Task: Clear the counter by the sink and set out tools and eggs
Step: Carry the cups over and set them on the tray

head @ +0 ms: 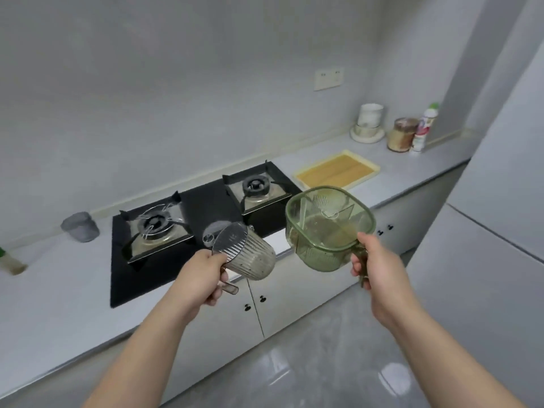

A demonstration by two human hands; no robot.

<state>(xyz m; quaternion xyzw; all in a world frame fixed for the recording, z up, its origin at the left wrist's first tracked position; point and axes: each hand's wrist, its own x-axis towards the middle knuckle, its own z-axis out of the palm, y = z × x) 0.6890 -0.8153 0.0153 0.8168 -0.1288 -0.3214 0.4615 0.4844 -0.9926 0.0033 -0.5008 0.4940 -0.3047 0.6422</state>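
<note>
Gripping a tilted grey cup (pixel 250 257) by its handle, the left hand (pixel 203 278) hovers before the hob (pixel 206 207), while the right hand (pixel 374 260) grips a green basket (pixel 326 231) (nearer the tray (pixel 335 172), farther right).

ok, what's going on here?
A person is at the counter with both hands full. The left hand grips a tilted, ribbed grey jug by its handle; the right hand holds a green basket by its handle. Both hang in the air in front of the stove. A tray, mugs and a jar sit further along the counter.
</note>
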